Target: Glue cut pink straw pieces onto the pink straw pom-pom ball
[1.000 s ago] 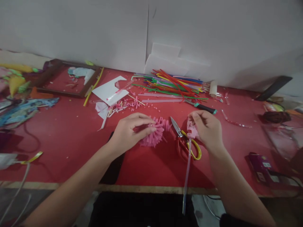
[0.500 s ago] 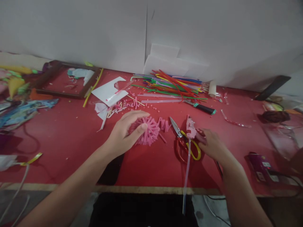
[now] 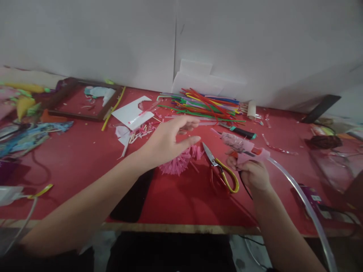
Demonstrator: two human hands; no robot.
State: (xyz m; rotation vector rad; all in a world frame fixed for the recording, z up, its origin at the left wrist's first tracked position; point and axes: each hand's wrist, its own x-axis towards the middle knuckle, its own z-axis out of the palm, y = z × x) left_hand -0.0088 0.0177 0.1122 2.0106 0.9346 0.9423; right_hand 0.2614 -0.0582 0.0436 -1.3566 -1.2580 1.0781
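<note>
My left hand (image 3: 170,141) hovers open above the red table, fingers stretched toward the pile of colourful straws (image 3: 204,105), holding nothing. Just below it lies a pink spiky ball made of cut straw pieces (image 3: 177,164). My right hand (image 3: 251,172) is closed round the handle of a pink glue gun (image 3: 241,145), lifted off the table with its nozzle pointing left. A long clear glue stick (image 3: 306,206) trails from the gun's back toward the lower right. Scissors with yellow and red handles (image 3: 222,170) lie between my hands.
A white paper cutout (image 3: 133,112) and pink straw scraps (image 3: 141,130) lie behind the ball. A brown frame (image 3: 61,100) sits far left, a utility knife (image 3: 241,132) near the straws, a black phone (image 3: 133,200) at the front edge, and a purple box (image 3: 314,196) on the right.
My left hand let go of the pink spiky ball and rose toward the straws. My right hand picked the glue gun up off the table and turned it sideways.
</note>
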